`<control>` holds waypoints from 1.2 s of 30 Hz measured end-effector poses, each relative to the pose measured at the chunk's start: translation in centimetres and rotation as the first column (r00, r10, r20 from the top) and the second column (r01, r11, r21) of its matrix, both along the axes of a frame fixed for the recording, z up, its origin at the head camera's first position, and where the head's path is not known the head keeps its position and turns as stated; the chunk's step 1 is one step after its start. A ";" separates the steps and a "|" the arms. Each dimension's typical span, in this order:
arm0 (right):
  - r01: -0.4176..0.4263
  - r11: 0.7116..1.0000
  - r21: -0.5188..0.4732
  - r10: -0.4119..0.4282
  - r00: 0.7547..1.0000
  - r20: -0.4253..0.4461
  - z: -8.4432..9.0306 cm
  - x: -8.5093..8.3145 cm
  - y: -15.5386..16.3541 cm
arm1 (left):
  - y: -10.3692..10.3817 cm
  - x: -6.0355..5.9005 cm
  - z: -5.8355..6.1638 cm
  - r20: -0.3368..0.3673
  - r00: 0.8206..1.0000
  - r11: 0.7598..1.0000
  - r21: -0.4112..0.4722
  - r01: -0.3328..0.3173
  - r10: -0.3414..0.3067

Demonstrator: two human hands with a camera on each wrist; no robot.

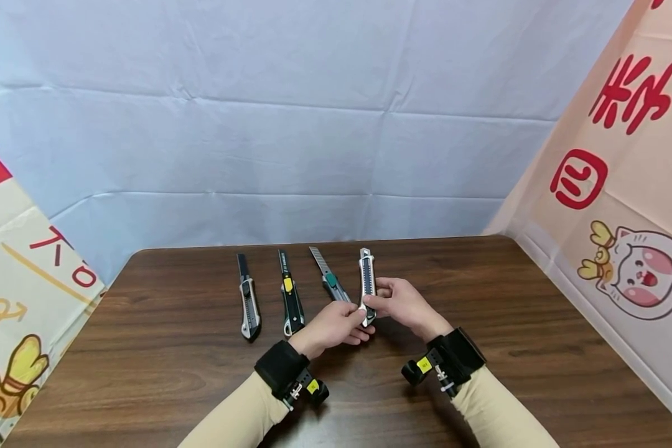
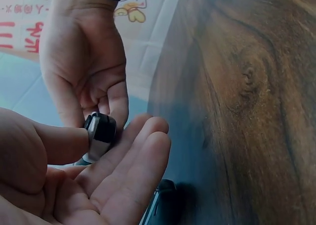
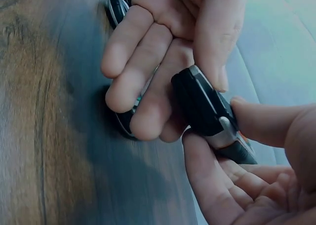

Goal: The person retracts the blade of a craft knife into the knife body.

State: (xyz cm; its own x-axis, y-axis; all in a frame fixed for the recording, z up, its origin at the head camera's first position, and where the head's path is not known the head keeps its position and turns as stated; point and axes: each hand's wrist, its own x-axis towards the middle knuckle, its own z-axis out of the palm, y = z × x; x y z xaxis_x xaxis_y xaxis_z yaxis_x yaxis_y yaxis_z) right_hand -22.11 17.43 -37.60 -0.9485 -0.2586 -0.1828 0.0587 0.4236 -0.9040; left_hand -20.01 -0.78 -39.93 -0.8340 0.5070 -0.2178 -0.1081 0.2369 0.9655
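Note:
A silver-and-black utility knife (image 1: 367, 274) is held between both hands, its narrow end pointing away from me. My left hand (image 1: 331, 325) pinches its near end between thumb and index finger, while the other fingers stretch out underneath. From the right side, my right hand (image 1: 407, 305) grips the same knife with thumb and curled fingers. The left wrist view shows the knife's black end cap (image 2: 104, 128) beside the left thumb. Just left of it, a knife with a teal slider (image 1: 330, 279) lies with its segmented blade out; its lower end is hidden behind my left hand.
Two more utility knives lie to the left on the wooden table (image 1: 173, 348): a black one with a yellow slider (image 1: 292, 305) and a silver-grey one (image 1: 249, 308). A pale cloth (image 1: 291, 149) hangs behind the table, with printed cloths at both sides.

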 end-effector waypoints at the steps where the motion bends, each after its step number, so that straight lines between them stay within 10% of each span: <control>1: 0.001 1.000 0.010 -0.001 1.000 -0.002 0.0 0.0 0.1 | 0.1 -0.1 -0.1 -0.011 1.000 1.000 -0.007 0.003 -0.003; 15: 0.036 0.998 0.048 -0.037 0.999 0.007 0.0 -0.6 2.8 | 3.4 -0.5 0.3 -0.232 0.973 0.987 -0.155 -0.031 -0.006; 36: 0.137 0.987 0.086 -0.139 0.990 0.018 0.0 -0.9 7.5 | 9.0 -1.8 0.3 -0.250 0.968 0.971 -0.228 -0.067 0.008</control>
State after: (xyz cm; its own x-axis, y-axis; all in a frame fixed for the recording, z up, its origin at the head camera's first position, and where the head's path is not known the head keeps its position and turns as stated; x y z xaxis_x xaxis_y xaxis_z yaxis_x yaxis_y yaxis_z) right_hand -22.97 24.91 -37.63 -0.9693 -0.1082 -0.2208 0.1426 0.4842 -0.8632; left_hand -21.82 8.23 -39.65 -0.8938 0.4341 -0.1121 0.1121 0.4585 0.8816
